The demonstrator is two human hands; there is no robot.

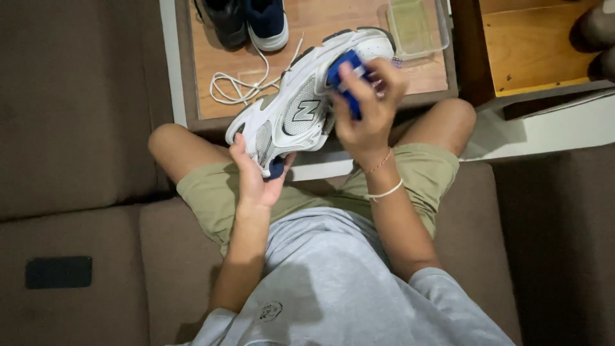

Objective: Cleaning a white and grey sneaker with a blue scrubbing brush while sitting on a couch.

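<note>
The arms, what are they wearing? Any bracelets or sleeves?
Both arms are bare from the hands up to short grey sleeves of a T-shirt. The right wrist wears two thin bands: a fine beaded-looking bracelet and, just below it, a white band. The left wrist wears nothing. No rings show on the left hand or right hand.

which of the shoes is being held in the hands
The white and grey sneaker, gripped at its heel by the left hand while the right hand presses a blue cloth to it. The black shoe and navy shoe sit untouched on the wooden table.
</note>
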